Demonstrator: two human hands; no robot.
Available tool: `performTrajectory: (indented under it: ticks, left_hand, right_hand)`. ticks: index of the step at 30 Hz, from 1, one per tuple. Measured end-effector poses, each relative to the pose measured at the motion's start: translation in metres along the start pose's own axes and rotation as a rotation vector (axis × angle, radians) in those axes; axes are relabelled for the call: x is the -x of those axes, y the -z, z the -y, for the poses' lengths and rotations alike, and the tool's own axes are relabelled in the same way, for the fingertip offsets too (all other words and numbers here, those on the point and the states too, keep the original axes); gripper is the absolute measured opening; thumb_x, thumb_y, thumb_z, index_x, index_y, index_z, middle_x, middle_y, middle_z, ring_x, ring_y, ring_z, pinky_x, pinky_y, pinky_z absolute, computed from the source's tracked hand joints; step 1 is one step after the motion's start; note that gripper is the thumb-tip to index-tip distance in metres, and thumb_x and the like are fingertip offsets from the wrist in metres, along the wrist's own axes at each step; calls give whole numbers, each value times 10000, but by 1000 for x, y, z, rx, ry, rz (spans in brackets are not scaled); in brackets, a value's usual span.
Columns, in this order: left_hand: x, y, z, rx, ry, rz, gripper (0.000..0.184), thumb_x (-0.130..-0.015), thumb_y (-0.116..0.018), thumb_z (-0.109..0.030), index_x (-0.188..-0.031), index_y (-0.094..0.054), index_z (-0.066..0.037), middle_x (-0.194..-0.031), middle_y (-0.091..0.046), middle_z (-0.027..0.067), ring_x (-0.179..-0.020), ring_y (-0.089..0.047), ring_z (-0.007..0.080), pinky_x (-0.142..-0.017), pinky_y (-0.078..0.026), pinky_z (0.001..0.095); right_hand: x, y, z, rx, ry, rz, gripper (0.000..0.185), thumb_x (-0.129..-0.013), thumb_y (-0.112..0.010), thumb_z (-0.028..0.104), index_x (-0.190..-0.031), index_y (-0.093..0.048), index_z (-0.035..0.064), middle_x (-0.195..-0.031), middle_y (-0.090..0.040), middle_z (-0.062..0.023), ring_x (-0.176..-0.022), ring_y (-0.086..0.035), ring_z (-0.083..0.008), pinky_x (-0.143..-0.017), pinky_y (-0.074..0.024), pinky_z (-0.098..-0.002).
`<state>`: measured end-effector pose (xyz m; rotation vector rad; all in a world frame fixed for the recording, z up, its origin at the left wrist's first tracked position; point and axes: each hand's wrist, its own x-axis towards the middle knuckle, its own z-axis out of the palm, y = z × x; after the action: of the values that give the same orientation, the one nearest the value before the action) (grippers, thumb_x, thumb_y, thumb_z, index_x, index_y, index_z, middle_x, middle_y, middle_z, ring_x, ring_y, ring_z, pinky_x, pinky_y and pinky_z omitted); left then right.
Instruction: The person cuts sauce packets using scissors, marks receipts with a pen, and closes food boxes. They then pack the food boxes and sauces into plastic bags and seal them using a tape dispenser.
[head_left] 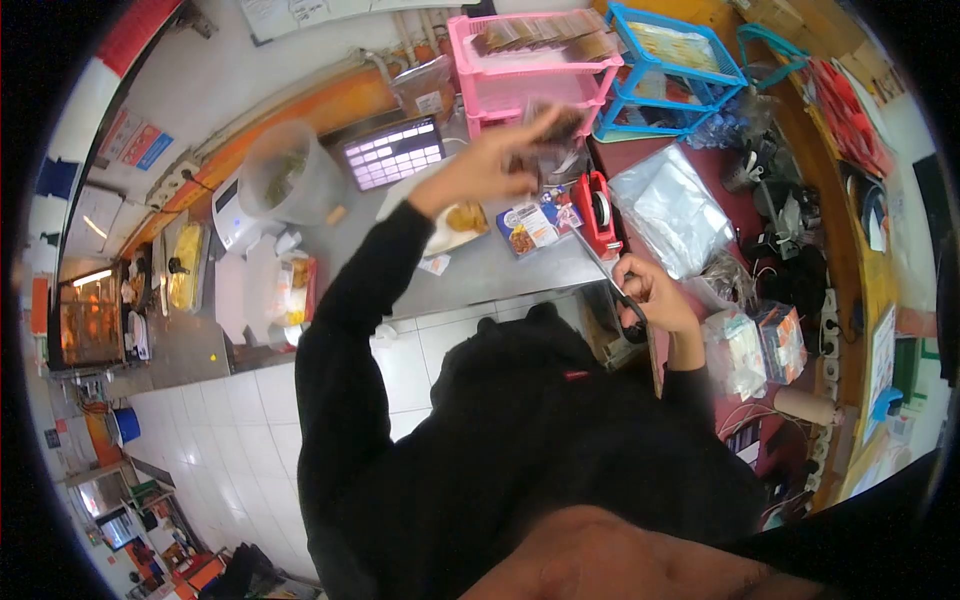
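Right hand (648, 292) grasping scissors (623, 297): grey blades, black handles; left hand (482, 170) blurred, grip unclear.

No wording legible. Tablet (394, 152) screen lit with rows of pale tiles, lettering too small; food-picture packet (520, 238) right of tablet, print blurred; white label (428, 103) on clear bag (415, 82) behind tablet, red-and-blue wall sign (140, 138) far left of tablet, both unreadable.
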<state>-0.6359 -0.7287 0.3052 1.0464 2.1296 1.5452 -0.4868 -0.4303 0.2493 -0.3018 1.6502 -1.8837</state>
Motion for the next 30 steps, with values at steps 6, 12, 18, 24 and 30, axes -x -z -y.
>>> performTrajectory:
  ticks: [6, 12, 18, 24, 30]
  left_hand:
    - [-106, 40, 114, -463, -113, -23, 838, -685, -650, 86, -1425, -359, -178, -1350, -507, 106, -1123, -555, 175, -945, -445, 310]
    - [-153, 47, 246, 44, 342, -260, 653, -715, -627, 127, -1323, -440, -20, -1219, -557, 145, -946, -631, 262, -823, -550, 316]
    - [-168, 16, 227, 540, 277, -655, 592, -765, -599, 151, -1305, -408, 0, -1264, -494, 131, -881, -638, 218, -749, -577, 293]
    - [-70, -10, 150, 310, 208, -473, 850, -745, -523, 222, -1454, -281, -180, -1359, -430, 91, -834, -601, 129, -665, -535, 237]
    - [29, 2, 168, -241, 381, 88, 863, -687, -600, 162, -1426, -348, -204, -1411, -441, 84, -1031, -608, 192, -838, -506, 299]
  right_hand:
    - [23, 24, -23, -143, 47, -221, 323, -765, -705, 20, -972, -465, 85, -659, -633, -27, -544, -590, -62, -484, -421, -165]
    - [22, 67, -32, -64, -32, -404, 257, -819, -679, 62, -954, -465, 103, -662, -611, -25, -513, -553, -65, -452, -398, -181]
    - [-44, 118, -33, -168, -253, -438, 243, -896, -619, 275, -906, -515, 56, -651, -600, -55, -459, -525, -105, -406, -397, -208]
    - [-157, 199, -119, -595, -403, -538, 373, -770, -755, 380, -902, -564, 89, -633, -579, -45, -400, -435, -92, -366, -325, -205]
    - [-196, 217, -136, -897, -438, -566, 313, -806, -735, 325, -667, -498, 175, -495, -454, 76, -380, -407, -39, -371, -354, -188]
